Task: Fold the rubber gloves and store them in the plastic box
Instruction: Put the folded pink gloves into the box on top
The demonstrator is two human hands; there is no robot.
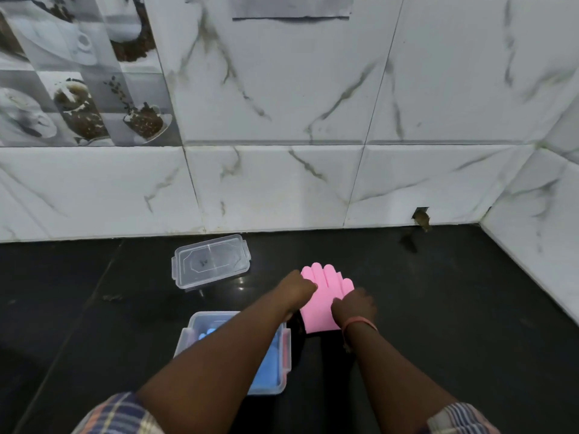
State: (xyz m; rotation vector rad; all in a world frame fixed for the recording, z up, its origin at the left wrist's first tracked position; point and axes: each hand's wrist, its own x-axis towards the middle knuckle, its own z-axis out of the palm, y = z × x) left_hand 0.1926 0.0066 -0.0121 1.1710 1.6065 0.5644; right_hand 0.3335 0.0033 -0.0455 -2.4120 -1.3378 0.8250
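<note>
A pink rubber glove (324, 296) lies flat on the black counter, fingers pointing toward the wall. My left hand (297, 291) rests on its left edge and my right hand (354, 306) presses on its right side near the palm. Whether either hand pinches the rubber is unclear. The clear plastic box (282, 364) stands near me under my left forearm, with a blue glove (266, 371) lying inside. Its clear lid (210, 260) lies apart, farther back on the left.
White marbled wall tiles (282, 183) close off the counter at the back and on the right. A small hole (421, 218) sits in the wall at counter level. The black counter (94, 308) stretches left of the box.
</note>
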